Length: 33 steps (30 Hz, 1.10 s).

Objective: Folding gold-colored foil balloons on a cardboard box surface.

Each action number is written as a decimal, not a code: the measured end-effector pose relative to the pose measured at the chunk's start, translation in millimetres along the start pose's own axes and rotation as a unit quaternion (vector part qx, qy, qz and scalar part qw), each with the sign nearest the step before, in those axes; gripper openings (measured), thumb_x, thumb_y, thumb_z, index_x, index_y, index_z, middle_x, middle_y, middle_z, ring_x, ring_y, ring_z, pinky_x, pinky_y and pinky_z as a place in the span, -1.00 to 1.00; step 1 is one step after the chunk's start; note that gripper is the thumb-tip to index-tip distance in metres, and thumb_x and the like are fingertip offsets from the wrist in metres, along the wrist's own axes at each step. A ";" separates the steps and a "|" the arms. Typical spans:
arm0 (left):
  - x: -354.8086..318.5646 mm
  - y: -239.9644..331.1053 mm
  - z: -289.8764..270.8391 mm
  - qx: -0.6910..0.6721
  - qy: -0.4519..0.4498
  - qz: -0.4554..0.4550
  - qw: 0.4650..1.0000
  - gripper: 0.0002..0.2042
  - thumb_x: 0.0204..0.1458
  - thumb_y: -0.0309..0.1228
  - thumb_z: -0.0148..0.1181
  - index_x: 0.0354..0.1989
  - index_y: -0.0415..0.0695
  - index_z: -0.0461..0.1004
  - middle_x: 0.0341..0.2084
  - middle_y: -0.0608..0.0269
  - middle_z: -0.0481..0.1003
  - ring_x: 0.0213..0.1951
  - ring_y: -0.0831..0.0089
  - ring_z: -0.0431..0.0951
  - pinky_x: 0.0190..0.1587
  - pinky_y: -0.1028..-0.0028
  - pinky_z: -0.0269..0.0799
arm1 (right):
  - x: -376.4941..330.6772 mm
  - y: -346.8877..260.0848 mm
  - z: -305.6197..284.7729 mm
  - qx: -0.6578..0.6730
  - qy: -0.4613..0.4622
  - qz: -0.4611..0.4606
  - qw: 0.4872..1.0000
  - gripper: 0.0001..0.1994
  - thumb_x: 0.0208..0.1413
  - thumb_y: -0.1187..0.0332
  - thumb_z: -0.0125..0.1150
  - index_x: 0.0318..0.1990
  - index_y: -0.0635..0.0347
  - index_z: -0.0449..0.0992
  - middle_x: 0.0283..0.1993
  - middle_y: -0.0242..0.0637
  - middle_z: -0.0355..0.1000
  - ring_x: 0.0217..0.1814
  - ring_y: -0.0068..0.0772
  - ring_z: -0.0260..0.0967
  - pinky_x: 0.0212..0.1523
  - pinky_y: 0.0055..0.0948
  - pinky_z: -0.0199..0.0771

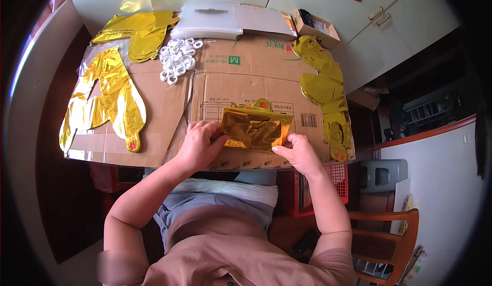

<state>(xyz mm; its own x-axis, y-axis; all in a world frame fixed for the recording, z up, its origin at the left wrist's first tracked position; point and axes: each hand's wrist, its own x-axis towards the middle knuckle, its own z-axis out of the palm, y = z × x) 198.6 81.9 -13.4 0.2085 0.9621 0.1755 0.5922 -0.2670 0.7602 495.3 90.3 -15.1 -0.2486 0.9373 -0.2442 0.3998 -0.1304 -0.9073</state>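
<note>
Both arms reach forward from the torso (225, 245), elbows bent out to the sides and forearms bare. The left forearm (154, 186) slants inward to the left hand (201, 140), which is turned with its back largely upward; its fingers (206, 127) bend over and its thumb (220, 141) points toward the right, closing in a pinch. The right forearm (328, 199) runs more steeply up to the right hand (298, 154), whose thumb (282, 150) stretches leftward below curled fingers, also pinching. The hands face each other, apart, at nearly equal height, the right slightly lower.
</note>
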 end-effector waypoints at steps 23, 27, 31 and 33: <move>-29.3 -22.1 -2.7 0.045 -0.028 0.197 0.979 -0.76 -0.03 -0.56 0.35 -0.17 -0.09 0.52 -0.19 0.21 0.60 0.07 0.24 0.57 0.26 0.09 0.28 | -41.2 16.3 23.5 -0.249 0.199 -0.290 0.902 -0.69 -0.02 0.60 0.32 -0.07 0.18 0.59 -0.13 -0.23 0.56 -0.12 -0.15 0.51 -0.09 -0.24 0.49; -32.4 -17.8 2.5 0.060 -0.003 0.231 0.971 -0.74 -0.03 -0.57 0.35 -0.14 -0.07 0.51 -0.17 0.26 0.59 0.08 0.26 0.57 0.24 0.08 0.31 | -39.1 16.1 16.5 -0.303 0.166 -0.348 0.872 -0.70 -0.03 0.63 0.32 -0.09 0.19 0.59 -0.18 -0.29 0.55 -0.16 -0.22 0.49 -0.08 -0.27 0.45; -36.5 -13.0 3.0 0.122 -0.009 0.254 0.960 -0.73 -0.02 -0.56 0.33 -0.12 -0.07 0.52 -0.14 0.28 0.58 0.09 0.27 0.56 0.26 0.06 0.29 | -41.6 10.9 19.8 -0.338 0.199 -0.346 0.853 -0.73 -0.05 0.61 0.34 -0.14 0.18 0.58 -0.19 -0.32 0.53 -0.15 -0.24 0.47 -0.07 -0.26 0.44; -38.0 -13.7 3.1 0.151 -0.018 0.274 0.950 -0.73 -0.01 -0.55 0.32 -0.10 -0.08 0.53 -0.13 0.27 0.57 0.10 0.26 0.55 0.27 0.06 0.28 | -45.6 9.8 19.7 -0.344 0.223 -0.322 0.853 -0.75 -0.03 0.59 0.34 -0.15 0.20 0.58 -0.23 -0.30 0.52 -0.20 -0.23 0.48 -0.14 -0.26 0.46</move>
<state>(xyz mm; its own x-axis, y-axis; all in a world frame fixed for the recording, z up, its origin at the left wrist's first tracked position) 185.0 48.8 -32.4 0.5729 0.6726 0.4683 0.5817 -0.7363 0.3457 493.1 39.9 -19.7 -0.3138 0.7925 0.5230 0.7679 0.5357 -0.3511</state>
